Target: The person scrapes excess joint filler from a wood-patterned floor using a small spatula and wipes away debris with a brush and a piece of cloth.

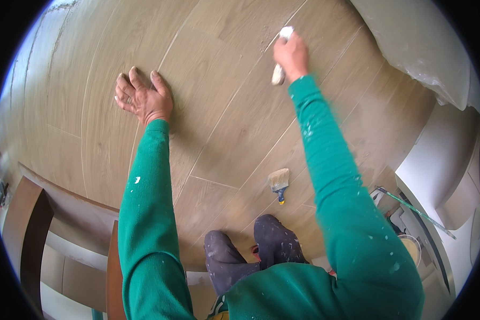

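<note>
My left hand (146,97) rests on the wood-look tile floor (213,90), fingers spread, with nothing in it. Farther out to the right, my right hand (292,55) closes round a whitish, elongated thing (278,75). One white end shows past the fingers and a cream, rounded end sticks out below the hand; its middle is hidden, so I cannot tell its kind. It is held at or just over the floor. Closer to my knees lies a paintbrush (279,184) with pale bristles and a blue handle with a yellow tip.
Clear plastic sheeting (421,42) drapes over something at the far right. Brown wooden boards (32,224) form a piece of furniture at the lower left. A tub of beige material (410,248) and a green rod (418,212) are at the lower right.
</note>
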`<action>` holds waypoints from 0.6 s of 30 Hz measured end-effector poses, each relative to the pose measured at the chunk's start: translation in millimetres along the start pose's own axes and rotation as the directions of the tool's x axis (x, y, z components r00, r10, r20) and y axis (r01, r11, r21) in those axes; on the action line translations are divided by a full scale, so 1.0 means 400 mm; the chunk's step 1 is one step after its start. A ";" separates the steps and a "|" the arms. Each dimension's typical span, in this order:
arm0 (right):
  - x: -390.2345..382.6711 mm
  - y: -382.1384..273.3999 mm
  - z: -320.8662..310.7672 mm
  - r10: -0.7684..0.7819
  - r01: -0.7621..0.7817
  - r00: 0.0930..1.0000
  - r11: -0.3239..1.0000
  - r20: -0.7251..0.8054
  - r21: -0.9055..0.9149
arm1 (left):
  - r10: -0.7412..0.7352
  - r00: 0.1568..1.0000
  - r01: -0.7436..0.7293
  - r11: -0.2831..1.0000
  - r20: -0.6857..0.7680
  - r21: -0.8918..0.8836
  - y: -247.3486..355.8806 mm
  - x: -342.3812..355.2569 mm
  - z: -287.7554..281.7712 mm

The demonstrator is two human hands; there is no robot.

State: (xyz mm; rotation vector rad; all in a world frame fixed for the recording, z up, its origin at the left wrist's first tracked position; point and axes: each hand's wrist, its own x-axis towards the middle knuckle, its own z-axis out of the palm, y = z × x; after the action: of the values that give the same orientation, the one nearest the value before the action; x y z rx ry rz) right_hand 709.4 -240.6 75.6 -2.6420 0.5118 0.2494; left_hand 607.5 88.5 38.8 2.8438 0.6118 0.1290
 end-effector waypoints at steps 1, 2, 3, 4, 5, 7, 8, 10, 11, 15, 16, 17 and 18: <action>-0.055 -0.013 0.016 0.010 -0.010 1.000 1.000 0.010 -0.004 | -0.004 1.000 0.004 1.000 -0.001 -0.002 0.000 0.000 0.000; -0.112 -0.021 0.029 0.022 -0.022 1.000 1.000 0.015 -0.011 | -0.006 1.000 0.006 1.000 0.001 -0.009 0.004 -0.002 -0.001; -0.160 -0.019 0.046 0.010 -0.009 1.000 1.000 0.012 -0.019 | -0.004 1.000 0.004 1.000 -0.002 -0.017 0.008 0.001 -0.003; -0.219 -0.043 0.053 0.047 -0.048 0.998 0.998 0.039 0.031 | -0.006 1.000 0.006 1.000 -0.006 -0.013 0.002 0.002 -0.001; -0.271 -0.069 0.057 0.102 -0.103 0.988 0.995 0.115 0.010 | -0.008 1.000 0.008 1.000 -0.009 -0.006 -0.006 -0.002 -0.001; -0.369 -0.081 0.088 0.053 -0.058 0.996 0.997 0.075 0.058 | -0.003 1.000 0.003 1.000 -0.025 -0.002 -0.002 0.007 0.005; -0.416 -0.095 0.098 0.088 -0.095 0.991 0.994 0.104 0.058 | 0.000 1.000 0.001 1.000 -0.028 0.008 -0.003 0.005 0.005; -0.498 -0.103 0.115 0.120 -0.135 0.983 0.985 0.141 0.104 | 0.005 1.000 -0.005 1.000 -0.028 0.002 0.005 -0.002 0.010; -0.530 -0.109 0.121 0.131 -0.153 0.978 0.979 0.162 0.131 | 0.004 1.000 -0.004 1.000 -0.031 -0.005 0.002 0.000 0.010; -0.590 -0.091 0.116 0.067 -0.114 0.974 0.970 0.215 0.217 | -0.006 1.000 0.007 1.000 0.024 -0.027 0.002 -0.002 0.002; -0.574 -0.074 0.113 0.029 -0.070 0.984 0.970 0.175 0.235 | -0.003 1.000 0.004 1.000 0.021 -0.029 0.002 -0.002 0.000; -0.550 -0.052 0.110 -0.014 -0.020 0.991 0.968 0.135 0.251 | -0.005 1.000 0.005 1.000 0.015 -0.031 0.004 0.000 -0.001; -0.508 -0.046 0.095 -0.010 -0.009 0.996 0.974 0.083 0.225 | -0.010 1.000 0.011 1.000 0.010 -0.023 -0.005 -0.002 -0.001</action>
State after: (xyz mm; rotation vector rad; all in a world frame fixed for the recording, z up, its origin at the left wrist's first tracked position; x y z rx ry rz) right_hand 527.2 -144.5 99.9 -2.4001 0.4818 0.2831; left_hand 605.8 90.2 38.8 2.8174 0.6191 0.1189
